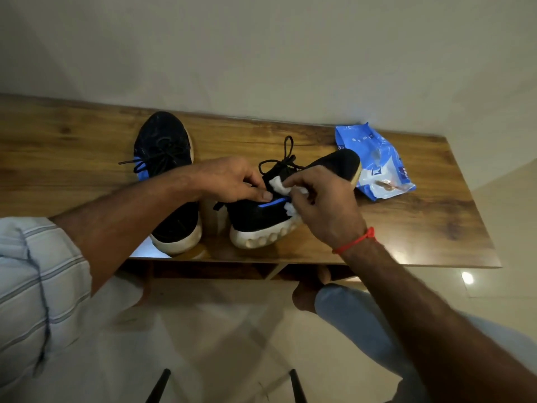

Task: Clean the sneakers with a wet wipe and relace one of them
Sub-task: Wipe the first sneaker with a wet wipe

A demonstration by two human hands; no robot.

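Two black sneakers with white soles sit on a wooden table (87, 158), seen from above by the person working on them. At the centre, the right sneaker (261, 219) lies tilted, sole edge toward the viewer, toe pointing to 2 o'clock. Fingers of the left hand (232, 178) curl onto its collar, steadying it. Curled fingers of the right hand (319, 199) grip a crumpled white wet wipe (277, 183) and press it against the upper near a blue stripe. Both shoes appear laced with black laces. At 10 o'clock from the hands, just beside the first shoe, the left sneaker (165, 158) rests flat, untouched. A blue wipe packet (374, 161) lies at 2 o'clock, touching the toe. Cleaning seems under way on one shoe; the second shoe and all relacing likely remain.
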